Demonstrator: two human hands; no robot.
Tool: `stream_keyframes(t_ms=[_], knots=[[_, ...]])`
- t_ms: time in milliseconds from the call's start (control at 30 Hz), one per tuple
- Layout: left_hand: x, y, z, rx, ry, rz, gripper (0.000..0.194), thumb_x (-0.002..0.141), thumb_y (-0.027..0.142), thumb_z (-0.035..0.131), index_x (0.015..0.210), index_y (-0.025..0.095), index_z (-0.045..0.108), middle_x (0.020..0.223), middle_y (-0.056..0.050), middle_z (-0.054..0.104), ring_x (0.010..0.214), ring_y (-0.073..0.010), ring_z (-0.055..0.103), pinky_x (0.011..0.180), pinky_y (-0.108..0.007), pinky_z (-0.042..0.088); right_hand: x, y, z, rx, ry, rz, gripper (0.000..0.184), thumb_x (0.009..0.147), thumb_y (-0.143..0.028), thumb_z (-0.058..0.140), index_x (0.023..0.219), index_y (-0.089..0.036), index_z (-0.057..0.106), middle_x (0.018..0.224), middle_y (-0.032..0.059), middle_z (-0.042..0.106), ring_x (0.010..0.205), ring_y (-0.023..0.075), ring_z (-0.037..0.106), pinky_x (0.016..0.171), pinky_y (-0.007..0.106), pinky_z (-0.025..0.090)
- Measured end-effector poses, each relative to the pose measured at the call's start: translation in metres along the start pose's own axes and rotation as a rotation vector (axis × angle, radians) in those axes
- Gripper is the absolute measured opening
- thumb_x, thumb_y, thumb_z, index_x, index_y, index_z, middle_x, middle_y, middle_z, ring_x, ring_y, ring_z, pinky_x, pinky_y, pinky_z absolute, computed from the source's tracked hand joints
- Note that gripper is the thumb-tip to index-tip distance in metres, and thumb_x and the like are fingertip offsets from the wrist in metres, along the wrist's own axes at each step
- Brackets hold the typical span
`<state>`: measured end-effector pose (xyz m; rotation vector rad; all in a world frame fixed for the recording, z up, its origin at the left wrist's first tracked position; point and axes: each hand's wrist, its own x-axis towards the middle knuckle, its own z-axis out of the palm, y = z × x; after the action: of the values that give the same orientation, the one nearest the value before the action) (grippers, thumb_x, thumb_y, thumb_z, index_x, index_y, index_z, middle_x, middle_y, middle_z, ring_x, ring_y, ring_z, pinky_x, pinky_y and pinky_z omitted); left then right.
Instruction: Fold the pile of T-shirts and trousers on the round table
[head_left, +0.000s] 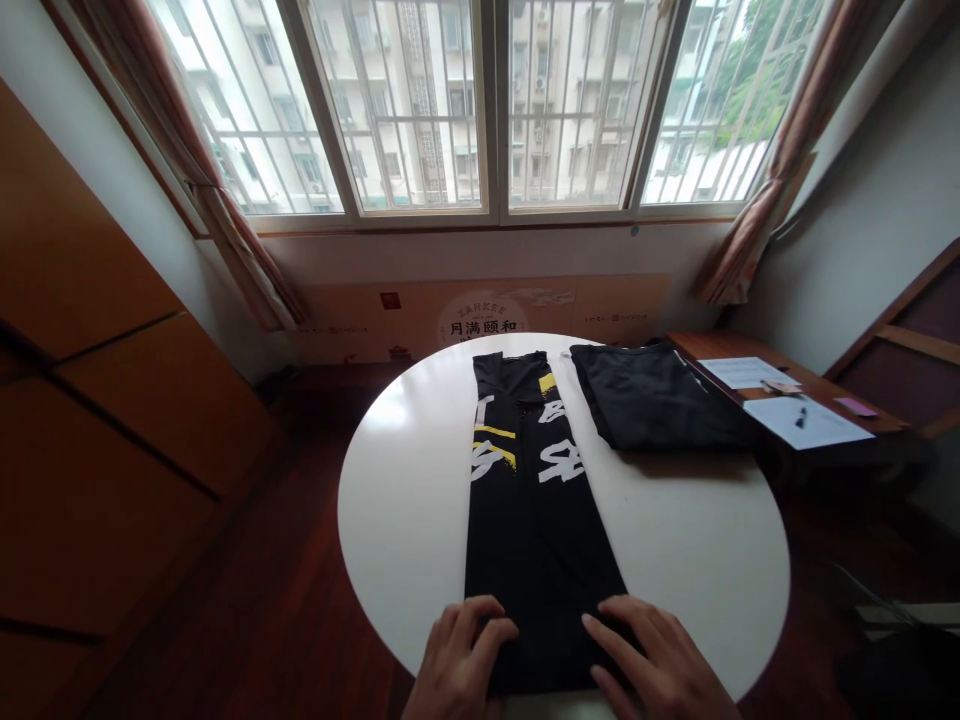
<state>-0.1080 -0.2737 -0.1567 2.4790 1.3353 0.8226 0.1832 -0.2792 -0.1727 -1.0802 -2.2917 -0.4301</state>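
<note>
A long black shirt (525, 545) with white and yellow print lies on the round white table (405, 470), its sides folded inward into a narrow strip. At its near left corner rests my left hand (463, 655), fingers bent and apart with the tips on the cloth; its thumb is mostly hidden. My right hand (656, 655) touches the near right corner, fingers and thumb spread over the fabric. The shirt's near hem lies between both hands, close to the table's front edge.
A folded black garment (660, 400) sits at the table's right rear. Behind it, a wooden side table (690, 347) carries paper sheets (814, 422), a black pen (802, 416) and a pink note (856, 407). An orange-brown cabinet (142, 430) stands left; a printed box (337, 310) is under the window.
</note>
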Motion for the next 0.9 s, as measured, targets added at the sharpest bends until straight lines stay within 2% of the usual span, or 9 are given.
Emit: stream_keyframes(t_ms=[133,200,267,433,500,600,700,767,900], knots=[[-0.002,0.003,-0.006,0.03,-0.013,0.035,0.057,0.07,-0.011,0.047,0.109,0.025,0.067,0.111,-0.004,0.073,0.095,-0.0218,0.07,0.084,-0.032,0.061,-0.004,-0.006,-0.008,0.166,0.031,0.154,0.022,0.104,-0.008,0.051,0.112,-0.02,0.068,0.082,0.0035,0.066,0.072,0.0173,0.065,0.068,0.031,0.054],[-0.002,0.006,-0.007,0.023,-0.004,0.017,0.058,0.07,-0.012,0.047,0.11,0.025,0.068,0.112,-0.004,0.072,0.097,-0.0218,0.07,0.085,-0.032,0.061,-0.006,-0.009,-0.008,0.193,0.064,0.174,0.018,0.107,-0.018,0.052,0.118,-0.018,0.067,0.087,0.0059,0.067,0.075,0.0193,0.065,0.07,0.032,0.054],[-0.002,0.007,-0.006,0.007,-0.003,-0.019,0.058,0.07,-0.011,0.048,0.111,0.024,0.067,0.114,-0.005,0.072,0.1,-0.0227,0.07,0.088,-0.034,0.061,-0.008,-0.012,-0.007,0.184,0.059,0.179,0.025,0.11,-0.03,0.051,0.126,-0.018,0.065,0.095,0.0089,0.068,0.081,0.0219,0.067,0.073,0.035,0.055],[-0.002,0.008,-0.006,-0.025,-0.061,-0.086,0.056,0.072,-0.01,0.047,0.111,0.023,0.067,0.116,-0.005,0.071,0.103,-0.0231,0.069,0.091,-0.036,0.061,-0.006,-0.017,-0.006,0.216,0.002,0.273,0.017,0.106,-0.012,0.048,0.103,-0.023,0.062,0.091,0.0044,0.066,0.079,0.0191,0.065,0.073,0.033,0.053],[-0.001,0.008,-0.008,-0.026,-0.082,-0.094,0.055,0.073,-0.009,0.047,0.112,0.023,0.067,0.118,-0.006,0.071,0.104,-0.0232,0.068,0.092,-0.036,0.06,-0.006,-0.017,-0.007,0.217,0.015,0.26,0.009,0.106,-0.02,0.052,0.107,-0.021,0.061,0.095,0.0062,0.067,0.082,0.0204,0.067,0.074,0.034,0.055],[0.002,0.01,-0.012,-0.01,-0.106,-0.096,0.055,0.072,-0.008,0.048,0.113,0.023,0.068,0.118,-0.007,0.071,0.103,-0.024,0.067,0.092,-0.037,0.06,-0.006,-0.017,-0.006,0.182,0.014,0.218,0.017,0.105,-0.025,0.054,0.118,-0.021,0.063,0.1,0.0076,0.069,0.085,0.0223,0.069,0.075,0.035,0.056],[0.008,0.013,-0.011,0.015,-0.123,-0.041,0.071,0.065,-0.008,0.049,0.127,0.024,0.066,0.127,-0.007,0.07,0.107,-0.0251,0.067,0.096,-0.038,0.059,-0.005,-0.021,-0.003,0.219,0.021,0.263,0.024,0.105,-0.01,0.046,0.111,-0.024,0.065,0.094,0.0047,0.068,0.08,0.0194,0.068,0.073,0.032,0.055],[0.013,0.016,-0.007,0.025,-0.154,0.051,0.085,0.064,-0.008,0.051,0.14,0.027,0.06,0.137,-0.007,0.067,0.111,-0.0259,0.067,0.103,-0.041,0.058,-0.004,-0.023,-0.001,0.269,0.051,0.301,0.024,0.105,-0.009,0.046,0.11,-0.024,0.065,0.092,0.0043,0.068,0.078,0.019,0.068,0.072,0.031,0.056],[0.021,0.026,0.015,0.042,-0.187,0.146,0.076,0.075,0.013,0.073,0.148,0.027,0.055,0.142,-0.009,0.066,0.115,-0.033,0.068,0.104,-0.049,0.058,-0.006,-0.023,0.001,0.31,0.13,0.338,0.019,0.106,-0.014,0.048,0.111,-0.024,0.064,0.092,0.0054,0.069,0.081,0.0212,0.069,0.073,0.033,0.058]])
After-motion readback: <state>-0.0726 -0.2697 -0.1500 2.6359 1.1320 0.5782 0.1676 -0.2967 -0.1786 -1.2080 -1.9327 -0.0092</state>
